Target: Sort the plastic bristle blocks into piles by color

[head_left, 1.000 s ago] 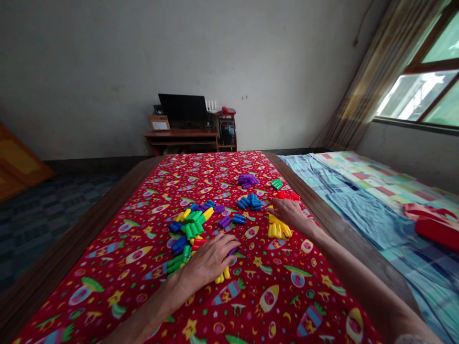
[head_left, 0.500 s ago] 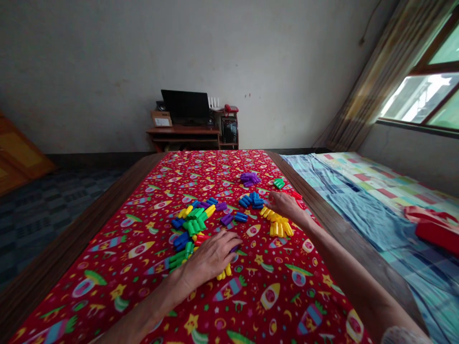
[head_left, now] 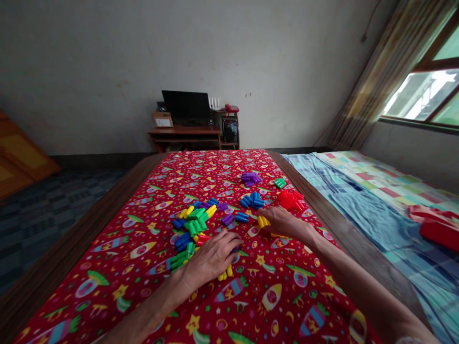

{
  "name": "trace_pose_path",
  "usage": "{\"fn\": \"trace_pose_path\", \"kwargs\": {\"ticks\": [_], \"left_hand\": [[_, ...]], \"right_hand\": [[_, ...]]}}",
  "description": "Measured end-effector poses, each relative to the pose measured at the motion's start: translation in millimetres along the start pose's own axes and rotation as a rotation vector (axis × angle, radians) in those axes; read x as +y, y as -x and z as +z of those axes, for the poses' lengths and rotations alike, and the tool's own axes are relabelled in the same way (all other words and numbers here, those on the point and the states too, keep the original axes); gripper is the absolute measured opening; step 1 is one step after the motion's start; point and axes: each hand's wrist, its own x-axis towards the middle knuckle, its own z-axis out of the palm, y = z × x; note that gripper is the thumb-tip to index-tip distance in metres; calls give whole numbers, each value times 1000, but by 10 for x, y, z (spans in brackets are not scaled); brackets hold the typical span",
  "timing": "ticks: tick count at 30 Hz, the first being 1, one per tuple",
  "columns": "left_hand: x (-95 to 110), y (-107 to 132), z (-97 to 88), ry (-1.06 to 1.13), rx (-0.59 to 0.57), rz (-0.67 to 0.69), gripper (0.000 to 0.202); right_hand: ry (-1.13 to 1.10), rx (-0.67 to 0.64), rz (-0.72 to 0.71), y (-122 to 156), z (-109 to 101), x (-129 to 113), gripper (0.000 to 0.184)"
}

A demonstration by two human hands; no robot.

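Observation:
Small plastic building blocks made of joined tubes lie in coloured groups on a red patterned cloth. My left hand rests at the near side of a mixed pile, its fingers bent around a purple block that is mostly covered. Close to its thumb lies a yellow block. To its left are green blocks, dark blue blocks and a red block. My right hand is closed at a yellow block by its fingertips, over the yellow group, which it largely hides.
Beyond my right hand are red blocks, blue blocks, purple blocks and a green block. A single purple block and blue block lie between the hands. A bed stands at the right.
My right hand has moved from the red blocks toward me and down onto the yellow group, uncovering the red ones. A yellow block there has shifted left. My left hand has stayed put.

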Motion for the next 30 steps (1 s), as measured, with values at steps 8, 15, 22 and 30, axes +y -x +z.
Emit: {"fn": "trace_pose_path", "kwargs": {"ticks": [8,15,22,30], "left_hand": [[-156,89,218,-17,105,53,32],[-74,35,102,-53,69,52,28],[19,-7,-11,-1,15,16,29],[-13,18,29,5,53,26,32]], "right_hand": [[-175,173,-236,95,17,135,24],[-19,333,-245,-372,283,-334,22],[47,210,-126,-583,7,-288,29],[-37,104,39,-794,-217,155,30]]}}
